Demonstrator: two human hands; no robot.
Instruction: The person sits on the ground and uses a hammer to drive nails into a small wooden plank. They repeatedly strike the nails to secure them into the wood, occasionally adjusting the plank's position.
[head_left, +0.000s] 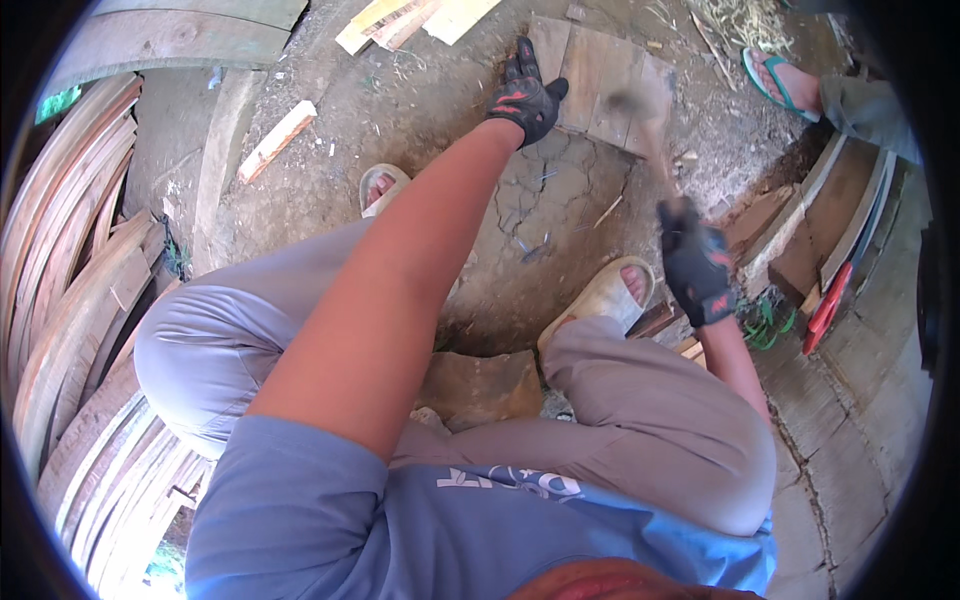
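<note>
A panel of brown wooden boards point(590, 70) lies flat on the ground ahead of me. My left hand point(527, 103), in a black glove with red marks, rests at its left edge with the fingers stretched out and the thumb apart. In my right hand point(695, 262), gloved the same way, is the wooden handle of a hammer point(658, 160). Motion smears the hammer's head, which shows over the panel's right part. Whether it touches the wood I cannot tell.
Pale wood offcuts point(415, 18) lie beyond the panel, and a loose strip point(277, 142) lies to the left. Curved planks point(60, 240) are stacked at far left. Another person's sandalled foot point(785, 82) stands at the right, above a red-handled tool point(828, 308) and leaning boards.
</note>
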